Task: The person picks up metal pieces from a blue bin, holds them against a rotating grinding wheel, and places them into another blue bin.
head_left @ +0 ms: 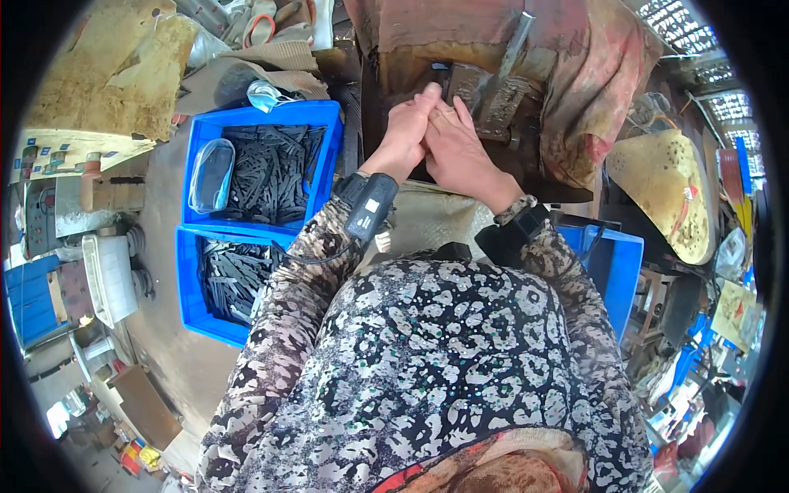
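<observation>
My left hand [404, 130] and my right hand [464, 158] meet over the near edge of a dark, oily machine bed [394, 78]. Their fingers press together and overlap, with the left thumb pointing away from me. Whatever lies between them, if anything, is hidden. Just beyond the right fingers is a wet, grimy metal block [501, 103]. A shiny metal bar [518, 45] slants up from it. To the left, a blue bin [187, 164] holds many thin dark strips [271, 177] and a clear plastic box [212, 174].
A second blue bin [187, 283] with more strips adjoins the first, nearer me. Stained reddish cloth [575, 99] drapes over the machine's back and right side. Right of my body stands another blue bin [620, 267]. A face mask [267, 96] lies on the far bin's rim.
</observation>
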`<control>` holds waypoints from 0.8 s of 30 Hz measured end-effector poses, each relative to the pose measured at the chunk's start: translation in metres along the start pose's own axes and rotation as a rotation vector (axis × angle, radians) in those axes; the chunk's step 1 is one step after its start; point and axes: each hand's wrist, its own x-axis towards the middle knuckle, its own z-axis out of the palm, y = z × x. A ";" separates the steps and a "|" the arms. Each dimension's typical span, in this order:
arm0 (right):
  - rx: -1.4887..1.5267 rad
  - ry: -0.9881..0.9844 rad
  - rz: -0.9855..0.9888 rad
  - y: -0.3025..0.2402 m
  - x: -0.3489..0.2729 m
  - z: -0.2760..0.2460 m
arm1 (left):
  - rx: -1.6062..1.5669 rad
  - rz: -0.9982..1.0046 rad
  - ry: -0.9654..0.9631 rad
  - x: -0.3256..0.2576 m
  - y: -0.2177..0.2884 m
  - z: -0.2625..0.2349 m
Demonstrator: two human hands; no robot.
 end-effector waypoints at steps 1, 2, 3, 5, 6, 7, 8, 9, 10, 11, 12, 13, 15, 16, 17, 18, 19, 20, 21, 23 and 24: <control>0.170 -0.020 0.036 0.003 -0.001 -0.001 | -0.004 -0.001 -0.001 -0.001 0.003 -0.003; 0.340 -0.040 0.073 0.007 -0.002 -0.002 | 0.021 -0.076 -0.062 -0.004 0.008 -0.009; 1.039 -0.076 0.198 0.015 0.001 -0.009 | 0.045 -0.146 -0.122 -0.008 0.015 -0.015; 1.850 0.097 0.384 0.024 0.004 -0.015 | 0.102 -0.174 -0.076 0.001 0.017 -0.035; 2.020 0.144 0.386 0.034 0.004 -0.019 | 0.084 -0.146 -0.125 -0.003 0.023 -0.039; 2.018 0.144 0.390 0.041 0.002 -0.023 | 0.082 -0.148 -0.126 -0.005 0.025 -0.042; 2.161 0.148 0.464 0.047 0.000 -0.026 | 0.096 -0.141 -0.142 -0.006 0.027 -0.044; 2.304 0.145 0.534 0.050 -0.001 -0.028 | 0.109 -0.128 -0.155 -0.007 0.028 -0.046; 2.304 0.139 0.533 0.052 -0.001 -0.029 | 0.105 -0.125 -0.153 -0.009 0.028 -0.047; 2.315 0.141 0.524 0.053 -0.001 -0.029 | 0.157 -0.111 -0.165 -0.011 0.027 -0.047; 2.326 0.149 0.516 0.053 -0.001 -0.029 | 0.211 -0.099 -0.180 -0.012 0.027 -0.047; 2.325 0.148 0.516 0.053 -0.001 -0.029 | 0.211 -0.099 -0.180 -0.012 0.026 -0.048; 2.294 0.115 0.514 0.052 -0.001 -0.030 | 0.346 -0.023 -0.222 -0.013 0.024 -0.050; 2.292 0.118 0.515 0.052 -0.001 -0.032 | 0.346 -0.024 -0.226 -0.013 0.023 -0.050; 2.279 0.106 0.515 0.053 -0.001 -0.033 | 0.412 0.001 -0.216 -0.014 0.023 -0.049; 2.267 0.089 0.517 0.053 -0.001 -0.033 | 0.476 0.027 -0.204 -0.014 0.022 -0.050; 2.265 0.090 0.519 0.054 -0.002 -0.032 | 0.475 0.025 -0.205 -0.014 0.021 -0.051; 2.256 0.082 0.535 0.054 -0.003 -0.031 | 0.483 0.027 -0.218 -0.015 0.020 -0.051; 2.247 0.077 0.551 0.055 -0.004 -0.030 | 0.492 0.028 -0.233 -0.015 0.020 -0.050; 2.227 0.085 0.561 0.058 -0.005 -0.030 | 0.486 0.020 -0.256 -0.016 0.022 -0.048; 2.209 0.089 0.569 0.059 -0.006 -0.031 | 0.481 0.013 -0.276 -0.018 0.023 -0.048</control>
